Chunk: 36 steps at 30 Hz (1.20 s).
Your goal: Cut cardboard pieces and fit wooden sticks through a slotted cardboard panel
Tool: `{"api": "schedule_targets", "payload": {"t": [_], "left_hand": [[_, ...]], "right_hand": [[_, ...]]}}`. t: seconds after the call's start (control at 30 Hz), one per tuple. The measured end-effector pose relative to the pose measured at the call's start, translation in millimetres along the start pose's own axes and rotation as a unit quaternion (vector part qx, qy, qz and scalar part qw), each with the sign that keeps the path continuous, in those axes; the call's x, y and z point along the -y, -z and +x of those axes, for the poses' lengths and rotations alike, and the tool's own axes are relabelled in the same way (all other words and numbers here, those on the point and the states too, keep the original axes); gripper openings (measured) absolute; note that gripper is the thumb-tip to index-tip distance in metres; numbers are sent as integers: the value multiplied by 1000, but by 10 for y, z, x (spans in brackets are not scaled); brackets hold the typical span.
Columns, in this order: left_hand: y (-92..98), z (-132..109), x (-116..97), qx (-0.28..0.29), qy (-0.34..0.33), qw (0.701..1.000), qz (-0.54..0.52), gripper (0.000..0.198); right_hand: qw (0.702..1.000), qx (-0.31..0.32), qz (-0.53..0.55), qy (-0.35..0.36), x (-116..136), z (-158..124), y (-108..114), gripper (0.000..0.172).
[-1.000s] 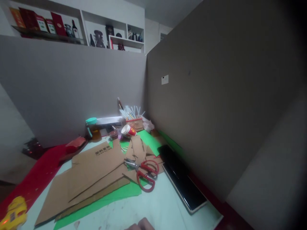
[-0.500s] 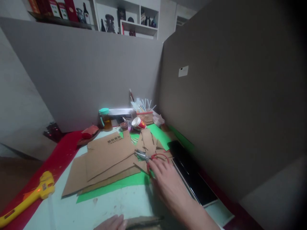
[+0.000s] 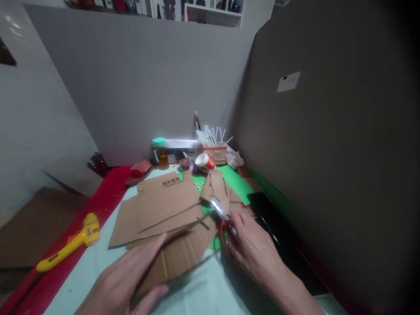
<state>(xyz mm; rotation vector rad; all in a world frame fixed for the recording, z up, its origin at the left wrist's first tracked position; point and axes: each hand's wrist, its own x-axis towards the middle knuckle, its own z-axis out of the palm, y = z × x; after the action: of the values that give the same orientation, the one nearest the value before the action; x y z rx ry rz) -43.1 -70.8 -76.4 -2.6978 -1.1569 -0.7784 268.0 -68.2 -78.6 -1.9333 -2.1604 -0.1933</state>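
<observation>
My left hand [image 3: 126, 278] grips a piece of brown cardboard [image 3: 179, 251] by its left end, thumb below and fingers above, near the front of the table. In my right hand [image 3: 251, 243] is a pair of scissors [image 3: 220, 211] with red handles. Their metal blades point up and left and are smeared by motion, so I cannot tell how far apart they stand. Some of the right fingers are hidden behind the handles. Behind the held piece lie larger flat cardboard sheets [image 3: 166, 199], one with printed characters, and smaller cardboard scraps [image 3: 216, 183].
A yellow glue gun [image 3: 74, 245] lies at the left on red cloth. At the back are a capped bottle [image 3: 160, 155], a tipped paper cup [image 3: 205, 162] and a box of white sticks [image 3: 215, 153]. Black glossy devices [image 3: 288, 253] lie right, beside a grey partition [image 3: 321, 144].
My right hand has lifted the scissors off the cardboard scraps. My left hand has brought the cardboard piece up into view from the front edge. The camera view has shifted.
</observation>
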Motion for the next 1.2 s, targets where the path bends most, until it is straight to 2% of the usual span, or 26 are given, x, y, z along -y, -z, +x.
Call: {"api": "schedule_targets", "payload": {"t": [0.1,0.27,0.33,0.4,0.47,0.57,0.7,0.73,0.8,0.83,0.93,1.0,1.1,1.13,1.2], "left_hand": [[148,241,74,-37,35,998,22,68],[204,445,169,-74,78,994,4,64],[221,502,183,-78,101,991,-29,63],[256,572,175,-67,159,980,-101,62],[297,653,154,-52,241,939,-241,62],[328,763,124,-30,315,847,-427,56],[283,862,138,7,348,760,-548,57],[261,881,168,10,355,755,-551,58],[203,919,276,9,358,784,-507,60],[166,940,353,7,346,853,-390,61],[20,1018,621,29,331,906,-264,71],[-89,1080,758,55,314,930,-183,74],[-233,1184,814,98,283,952,-59,71],[-272,1221,798,115,273,955,-26,70],[-337,1293,742,150,252,956,27,67]], "right_hand": [[999,-31,22,23,34,-54,-45,18],[992,-81,28,96,178,-89,-295,27],[987,-95,22,129,217,-103,-409,33],[983,-99,24,151,240,-117,-505,35],[982,-95,34,158,261,-129,-567,34],[983,-95,46,151,313,-140,-604,31],[987,-94,44,123,428,-160,-613,26],[988,-90,40,119,457,-168,-612,26],[990,-74,28,115,498,-176,-588,27],[991,-63,23,114,507,-172,-558,27],[994,-22,18,102,464,-94,-370,22],[998,0,14,67,379,32,-192,16],[1000,20,-10,2,224,325,9,37],[999,29,-18,-13,183,432,34,48],[998,53,-30,-32,135,624,17,57]]}}
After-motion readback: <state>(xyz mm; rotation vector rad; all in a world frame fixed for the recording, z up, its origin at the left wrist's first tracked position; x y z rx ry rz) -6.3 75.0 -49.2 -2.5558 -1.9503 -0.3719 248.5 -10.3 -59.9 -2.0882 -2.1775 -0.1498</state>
